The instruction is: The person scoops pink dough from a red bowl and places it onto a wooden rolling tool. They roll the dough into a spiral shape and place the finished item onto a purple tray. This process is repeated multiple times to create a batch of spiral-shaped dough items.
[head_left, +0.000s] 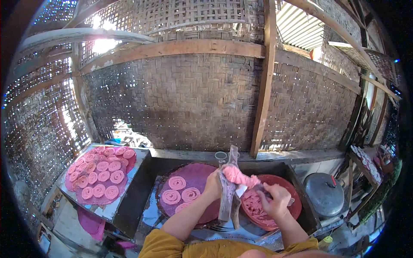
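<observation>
My left hand [211,185] grips a worn wooden press [226,195] made of two long bars, held tilted above the round tray's right edge. A lump of pink dough [239,176] sits on top of the press and sags to the right. My right hand [277,200] is closed round the dark handle of a tool with a pale flat blade [241,190], its tip beside the press and the dough. Below it, a red basin [297,201] holds more pink dough [254,208]. On the round tray [198,168] lie several pink dough coils [177,182], partly hidden by my left forearm.
At the left, a table carries a pink sheet [97,200] covered with many spiral coils [103,176]. A lidded metal pot [324,195] stands right of the basin. A woven bamboo wall [185,94] rises behind the bench, with a wooden post [263,94] before it.
</observation>
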`<state>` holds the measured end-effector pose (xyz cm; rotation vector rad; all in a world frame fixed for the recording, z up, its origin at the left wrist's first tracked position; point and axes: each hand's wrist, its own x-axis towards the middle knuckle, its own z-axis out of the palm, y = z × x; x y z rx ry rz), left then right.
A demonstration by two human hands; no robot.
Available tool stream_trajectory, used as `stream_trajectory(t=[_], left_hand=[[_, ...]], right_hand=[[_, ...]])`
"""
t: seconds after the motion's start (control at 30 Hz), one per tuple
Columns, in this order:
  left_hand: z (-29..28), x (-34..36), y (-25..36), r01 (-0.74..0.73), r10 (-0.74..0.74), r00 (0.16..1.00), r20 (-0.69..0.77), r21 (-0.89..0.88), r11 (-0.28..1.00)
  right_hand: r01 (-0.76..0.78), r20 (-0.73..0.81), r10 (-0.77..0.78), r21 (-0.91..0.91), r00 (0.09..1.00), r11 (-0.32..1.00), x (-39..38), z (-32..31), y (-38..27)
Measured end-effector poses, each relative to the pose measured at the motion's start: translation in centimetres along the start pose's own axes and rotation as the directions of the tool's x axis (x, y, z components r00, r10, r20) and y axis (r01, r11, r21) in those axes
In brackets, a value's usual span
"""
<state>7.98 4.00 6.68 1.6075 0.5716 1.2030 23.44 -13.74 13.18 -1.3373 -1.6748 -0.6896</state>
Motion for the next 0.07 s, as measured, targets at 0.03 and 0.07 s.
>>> stream_trajectory(t=[0.03, 0.07], left_hand=[[-0.2, 0.0, 0.8, 0.081, -0.082, 0.997, 0.009, 0.075, 0.994], [-0.8, -0.2, 2.5, 0.161, -0.164, 0.986, 0.008, 0.155, 0.975]], right_hand=[[0.049, 0.006, -0.050, 0.082, 0.999, 0.995, -0.3, -0.3, 0.0], [0.098, 0.007, -0.101, 0.168, 0.995, 0.981, -0.4, -0.5, -0.1]])
